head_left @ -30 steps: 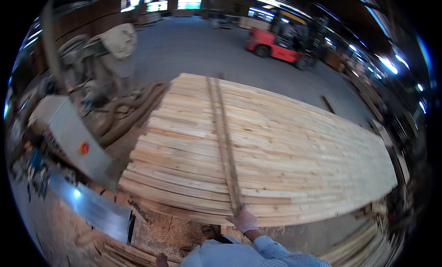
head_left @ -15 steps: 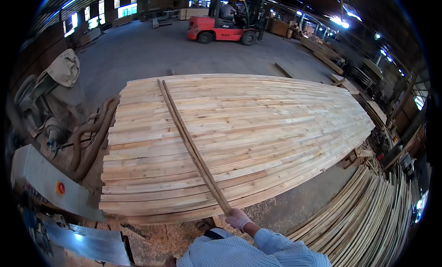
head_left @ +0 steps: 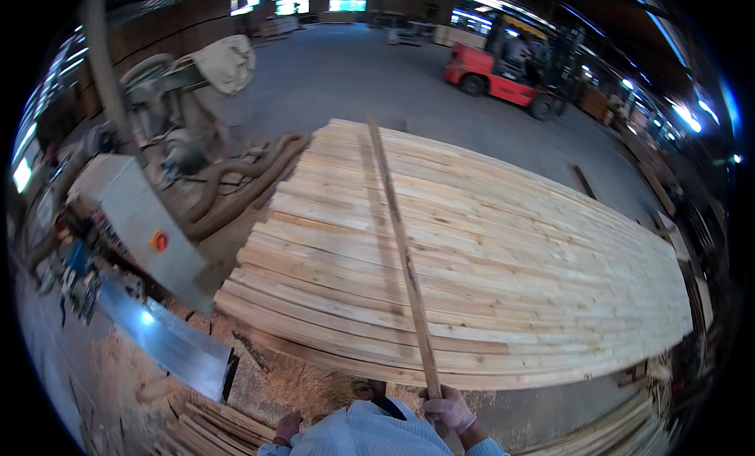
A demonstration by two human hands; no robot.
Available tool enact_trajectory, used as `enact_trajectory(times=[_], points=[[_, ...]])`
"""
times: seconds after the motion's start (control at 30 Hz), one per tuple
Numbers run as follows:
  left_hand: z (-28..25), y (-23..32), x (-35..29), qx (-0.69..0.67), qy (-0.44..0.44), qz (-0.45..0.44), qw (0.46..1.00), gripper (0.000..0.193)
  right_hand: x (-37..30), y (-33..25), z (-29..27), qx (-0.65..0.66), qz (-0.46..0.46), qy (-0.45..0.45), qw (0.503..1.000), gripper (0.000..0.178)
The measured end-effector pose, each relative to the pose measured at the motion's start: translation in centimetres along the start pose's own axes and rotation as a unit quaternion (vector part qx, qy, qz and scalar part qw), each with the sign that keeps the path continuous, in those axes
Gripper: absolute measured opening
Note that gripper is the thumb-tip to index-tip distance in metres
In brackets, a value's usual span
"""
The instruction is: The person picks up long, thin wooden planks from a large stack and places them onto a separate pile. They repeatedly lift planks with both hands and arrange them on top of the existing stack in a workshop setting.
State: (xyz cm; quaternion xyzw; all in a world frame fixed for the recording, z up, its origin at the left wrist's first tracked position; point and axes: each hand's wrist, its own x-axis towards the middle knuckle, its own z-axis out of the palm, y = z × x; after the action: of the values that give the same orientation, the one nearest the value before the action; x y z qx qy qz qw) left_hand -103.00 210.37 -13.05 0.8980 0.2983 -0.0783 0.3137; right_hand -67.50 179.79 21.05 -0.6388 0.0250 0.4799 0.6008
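My right hand (head_left: 450,410), in a pale glove, is closed around the near end of a long, thin wooden strip (head_left: 403,247). The strip runs away from me across a broad stack of pale, knotty boards (head_left: 503,267). A shadow lies on the boards left of the strip, and the strip looks lifted off them. My left hand (head_left: 289,424) hangs low beside my body, near a pile of wooden strips (head_left: 224,420). It is small and dark there, and I cannot make out its fingers or anything in them.
Left of the stack are a grey machine cabinet (head_left: 141,220) with a red knob, a shiny metal plate (head_left: 169,338) and brown hoses (head_left: 252,180). Sawdust (head_left: 291,381) covers the floor near me. A red forklift (head_left: 507,74) with a person aboard stands beyond; more strips (head_left: 605,428) lie at lower right.
The view has swung left, so the stack and forklift sit further right. The strip, lying on the boards before, now appears raised in my right hand. My left hand shows more.
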Motion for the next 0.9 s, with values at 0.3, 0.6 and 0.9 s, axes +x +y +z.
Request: enact_trajectory(times=[0.3, 0.6, 0.9], points=[[4.2, 2.6, -6.7, -0.154, 0.098, -0.195, 0.964, 0.041, 3.9, -6.9, 5.8, -0.143, -0.138, -0.187, 0.962, 0.035], [5.5, 12.1, -16.7, -0.327, 0.215, -0.407, 0.825, 0.026, 7.5, -6.4, 16.0, -0.311, -0.071, -0.422, 0.848, 0.048], [18.4, 12.3, -25.5, -0.25, 0.274, -0.5, 0.783, 0.029, 4.7, 1.8, 32.8, -0.376, 0.095, -0.556, 0.735, 0.037]])
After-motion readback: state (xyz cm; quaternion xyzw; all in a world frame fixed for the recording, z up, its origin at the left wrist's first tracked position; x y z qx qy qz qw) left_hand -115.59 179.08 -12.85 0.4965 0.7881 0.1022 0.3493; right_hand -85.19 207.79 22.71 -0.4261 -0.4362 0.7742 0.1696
